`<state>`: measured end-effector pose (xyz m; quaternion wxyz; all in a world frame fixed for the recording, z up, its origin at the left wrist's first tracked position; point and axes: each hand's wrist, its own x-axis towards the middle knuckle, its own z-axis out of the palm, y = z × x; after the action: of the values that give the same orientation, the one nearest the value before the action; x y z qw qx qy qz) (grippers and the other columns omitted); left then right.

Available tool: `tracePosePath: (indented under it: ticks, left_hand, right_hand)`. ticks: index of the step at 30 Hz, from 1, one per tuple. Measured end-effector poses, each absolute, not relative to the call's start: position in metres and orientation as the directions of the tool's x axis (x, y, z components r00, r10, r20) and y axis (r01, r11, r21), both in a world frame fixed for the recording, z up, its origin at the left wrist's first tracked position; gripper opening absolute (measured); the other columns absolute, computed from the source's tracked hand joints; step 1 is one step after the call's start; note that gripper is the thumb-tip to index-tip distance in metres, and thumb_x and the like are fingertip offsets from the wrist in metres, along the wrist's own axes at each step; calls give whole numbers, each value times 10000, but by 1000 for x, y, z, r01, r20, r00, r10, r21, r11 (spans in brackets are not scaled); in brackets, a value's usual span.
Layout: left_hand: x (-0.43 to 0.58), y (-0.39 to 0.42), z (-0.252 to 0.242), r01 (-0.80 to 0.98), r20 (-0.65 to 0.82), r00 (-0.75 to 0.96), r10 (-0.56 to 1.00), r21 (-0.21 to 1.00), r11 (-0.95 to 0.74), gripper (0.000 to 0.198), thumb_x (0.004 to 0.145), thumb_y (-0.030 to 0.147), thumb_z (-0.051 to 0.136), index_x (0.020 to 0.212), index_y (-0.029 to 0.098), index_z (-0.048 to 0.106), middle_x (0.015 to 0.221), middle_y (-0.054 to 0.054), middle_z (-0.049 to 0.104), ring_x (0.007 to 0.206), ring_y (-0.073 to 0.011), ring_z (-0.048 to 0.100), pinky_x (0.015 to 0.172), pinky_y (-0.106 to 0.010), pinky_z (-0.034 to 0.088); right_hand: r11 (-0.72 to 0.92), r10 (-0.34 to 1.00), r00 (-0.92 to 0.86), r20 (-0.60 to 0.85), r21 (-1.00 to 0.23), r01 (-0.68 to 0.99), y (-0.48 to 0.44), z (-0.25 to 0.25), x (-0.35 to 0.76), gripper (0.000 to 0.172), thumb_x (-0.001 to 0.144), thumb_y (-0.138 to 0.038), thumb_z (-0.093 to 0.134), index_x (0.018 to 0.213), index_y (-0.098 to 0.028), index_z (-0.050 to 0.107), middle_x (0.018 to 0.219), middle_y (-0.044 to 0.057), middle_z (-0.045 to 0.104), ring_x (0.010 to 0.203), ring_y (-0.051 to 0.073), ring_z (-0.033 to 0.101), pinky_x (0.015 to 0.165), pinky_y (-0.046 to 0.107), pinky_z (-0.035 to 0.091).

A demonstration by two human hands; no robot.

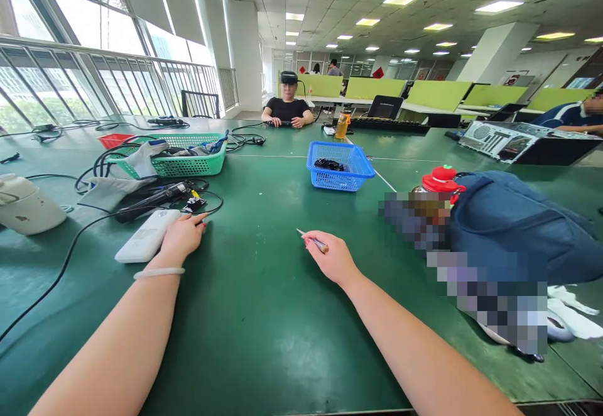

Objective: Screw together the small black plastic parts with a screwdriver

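Observation:
My right hand is closed on a slim pen-like stick, held low over the green table. Its thin pointed end aims left and away from me. The thicker end is brownish, and my fingers cover part of it. At the left, my left hand rests against the right side of a white rounded box-shaped device, fingers stretched forward. By those fingertips run a black cable and a small black-and-yellow piece. A black handheld tool lies just beyond the white device.
A green basket with gloves and cables stands back left, a white container at the far left. Ahead is a blue basket with black items. A dark blue bag and red-lidded bottle stand right. A person sits opposite.

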<state>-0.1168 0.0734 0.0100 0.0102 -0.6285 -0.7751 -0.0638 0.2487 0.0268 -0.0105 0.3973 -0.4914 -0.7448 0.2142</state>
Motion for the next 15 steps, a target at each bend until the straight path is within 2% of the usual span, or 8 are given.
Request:
tracePosePath:
  ticks: [4, 8, 15]
  left_hand:
    - [-130, 74, 10, 960, 89, -280, 956, 47, 277, 564, 906, 391, 459, 1406, 140, 531, 1369, -167, 579, 1231, -327, 555, 1022, -396, 446]
    - [-126, 74, 7, 973, 117, -231, 966, 10, 231, 530, 886, 303, 461, 1379, 133, 562, 1343, -161, 603, 1200, -318, 577, 989, -377, 461]
    - [-121, 78, 9, 971, 191, -222, 956, 126, 201, 457, 879, 255, 476, 1303, 190, 634, 1282, -119, 654, 1169, -291, 598, 1002, -368, 448]
  right_hand:
    - [382, 923, -186, 338, -738, 556, 27, -10, 250, 251, 898, -367, 488, 937, -240, 701, 867, 28, 741, 788, 194, 676, 742, 305, 503]
    - [384, 922, -196, 333, -737, 555, 27, -9, 249, 257, 893, -373, 488, 947, -247, 706, 877, 28, 742, 801, 202, 676, 748, 315, 505]
    - [393, 918, -201, 341, -729, 560, 28, -11, 248, 257, 879, -367, 494, 950, -245, 709, 889, 28, 744, 799, 201, 670, 748, 314, 495]
